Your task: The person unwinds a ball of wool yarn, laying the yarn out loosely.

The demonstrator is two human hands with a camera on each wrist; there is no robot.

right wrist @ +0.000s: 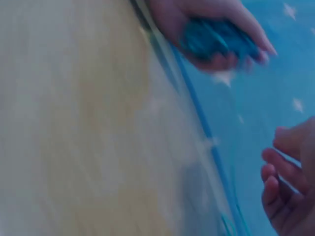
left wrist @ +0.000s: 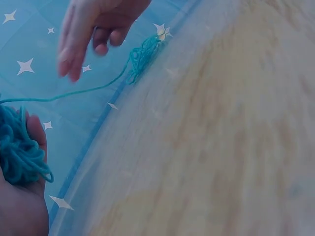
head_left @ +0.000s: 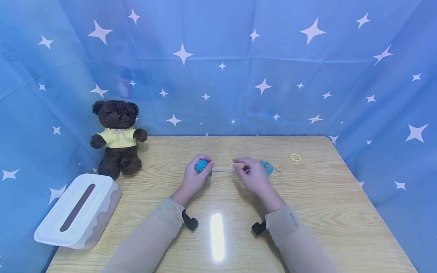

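A ball of turquoise yarn [head_left: 201,165] sits in my left hand [head_left: 192,178], whose fingers and thumb curl round it. From the ball a single strand [head_left: 223,171] stretches to the right, towards a loose tangle of the same yarn [head_left: 267,167] on the table. My right hand [head_left: 254,176] hovers between the two, thumb and fingertips apart, nothing gripped. In the left wrist view the strand [left wrist: 74,92] passes below the right hand [left wrist: 98,24] to the tangle [left wrist: 143,58]. The right wrist view is blurred; the right hand's fingers [right wrist: 278,169] are loosely bent there.
A dark brown teddy bear [head_left: 119,138] in a yellow top is at the table's back left. Before it stands a white lidded box [head_left: 99,189] with a slot. A pale yellow ring [head_left: 295,157] lies at the back right. Behind the wooden table [head_left: 324,227] hangs a blue star-patterned curtain [head_left: 218,83].
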